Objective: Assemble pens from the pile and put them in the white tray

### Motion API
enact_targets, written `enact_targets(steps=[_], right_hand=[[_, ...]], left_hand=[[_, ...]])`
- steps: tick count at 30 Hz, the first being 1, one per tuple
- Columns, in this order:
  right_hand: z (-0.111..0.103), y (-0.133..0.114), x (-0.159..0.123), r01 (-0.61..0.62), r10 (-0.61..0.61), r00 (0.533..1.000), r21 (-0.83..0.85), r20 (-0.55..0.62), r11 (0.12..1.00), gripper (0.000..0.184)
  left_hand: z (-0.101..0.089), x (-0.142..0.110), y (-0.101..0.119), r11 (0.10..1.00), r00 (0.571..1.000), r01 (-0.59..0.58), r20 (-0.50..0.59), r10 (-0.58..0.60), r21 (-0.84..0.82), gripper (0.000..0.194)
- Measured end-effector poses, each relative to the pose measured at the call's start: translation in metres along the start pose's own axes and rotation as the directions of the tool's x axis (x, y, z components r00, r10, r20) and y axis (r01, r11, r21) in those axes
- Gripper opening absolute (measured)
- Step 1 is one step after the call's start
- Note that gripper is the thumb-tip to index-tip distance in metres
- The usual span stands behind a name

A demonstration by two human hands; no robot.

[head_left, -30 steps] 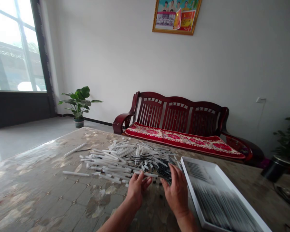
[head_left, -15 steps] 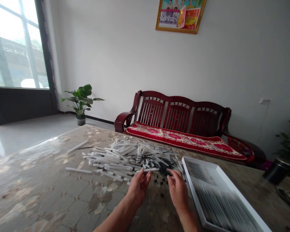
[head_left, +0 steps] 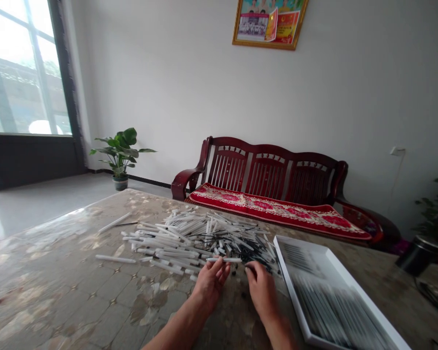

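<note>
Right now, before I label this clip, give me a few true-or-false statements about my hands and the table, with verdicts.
1. The left hand has a white tube at its fingertips. True.
2. The white tray sits to the left of the pile of tubes. False: it sits to the right of the pile.
3. The right hand is inside the tray. False: it is over the table, apart from the tray's rim.
4. Black pieces are mixed into the pile at the end nearest the tray. True.
</note>
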State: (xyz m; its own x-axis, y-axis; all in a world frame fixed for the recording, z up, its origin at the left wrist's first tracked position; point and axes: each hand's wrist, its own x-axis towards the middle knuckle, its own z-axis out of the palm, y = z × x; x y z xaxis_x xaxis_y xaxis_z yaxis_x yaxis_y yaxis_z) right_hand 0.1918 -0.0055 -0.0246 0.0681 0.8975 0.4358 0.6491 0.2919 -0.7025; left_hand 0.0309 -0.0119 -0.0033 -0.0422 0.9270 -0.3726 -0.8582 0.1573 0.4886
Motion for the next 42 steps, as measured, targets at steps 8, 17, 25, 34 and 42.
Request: enact_targets(steps=[8, 17, 25, 34, 42], right_hand=[[0.001, -0.021, -0.003, -0.238, 0.344, 0.938, 0.644, -0.043, 0.728, 0.039], [0.001, -0.029, -0.004, -0.220, 0.338, 0.940, 0.656, -0.056, 0.722, 0.038], [0.003, -0.020, -0.005, -0.168, 0.255, 0.961, 0.513, -0.104, 0.842, 0.035], [0.003, -0.011, -0.007, -0.101, 0.126, 0.989, 0.273, -0.076, 0.957, 0.033], [0.002, -0.016, -0.011, -0.057, 0.062, 0.994, 0.054, -0.090, 0.997, 0.043]], left_hand=[[0.005, -0.002, -0.001, 0.999, 1.000, -0.010, -0.015, 0.010, 0.044, 0.017], [0.005, -0.003, -0.002, 0.997, 1.000, -0.027, -0.005, 0.027, 0.070, 0.018], [0.000, 0.001, -0.007, 0.995, 0.999, -0.053, 0.004, 0.053, 0.087, 0.018], [-0.002, -0.001, -0.008, 0.968, 0.971, -0.222, 0.119, 0.208, 0.115, 0.047], [-0.003, -0.006, -0.010, 0.946, 0.954, -0.270, 0.185, 0.237, 0.179, 0.047]])
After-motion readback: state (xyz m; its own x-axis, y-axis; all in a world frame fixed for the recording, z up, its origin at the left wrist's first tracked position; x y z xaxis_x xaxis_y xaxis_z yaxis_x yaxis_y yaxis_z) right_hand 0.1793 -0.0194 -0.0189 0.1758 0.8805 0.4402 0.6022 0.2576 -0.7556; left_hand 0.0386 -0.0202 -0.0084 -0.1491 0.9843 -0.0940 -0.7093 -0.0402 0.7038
